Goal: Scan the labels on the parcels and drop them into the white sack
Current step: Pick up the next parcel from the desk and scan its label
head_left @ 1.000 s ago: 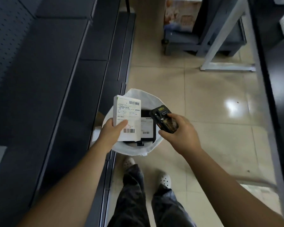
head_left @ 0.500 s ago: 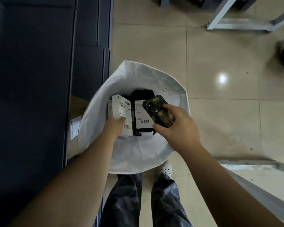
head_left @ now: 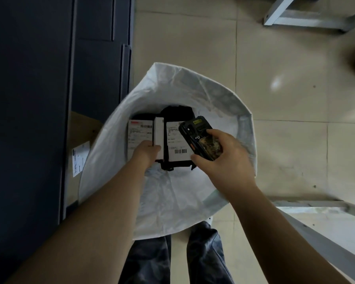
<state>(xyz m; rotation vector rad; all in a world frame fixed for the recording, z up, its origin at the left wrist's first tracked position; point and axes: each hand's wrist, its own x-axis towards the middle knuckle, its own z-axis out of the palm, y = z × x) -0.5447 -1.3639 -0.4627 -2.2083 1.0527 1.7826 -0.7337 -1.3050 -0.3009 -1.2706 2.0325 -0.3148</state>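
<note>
No wording can be read. Barcodes and blurred print are seen on the white label of the black parcel [head_left: 140, 138] beside the left hand [head_left: 146, 152], and on the second black parcel's label [head_left: 175, 142] beyond it.

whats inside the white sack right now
Inside the white sack: two black parcels with white barcode labels, plus a white box the left hand lowers in. Anything underneath them is hidden.

The white sack [head_left: 223, 99] gapes wide – its right inner side is free; parcels [head_left: 177, 140] fill the bottom; the dark shelf [head_left: 29, 99] blocks the left.
</note>
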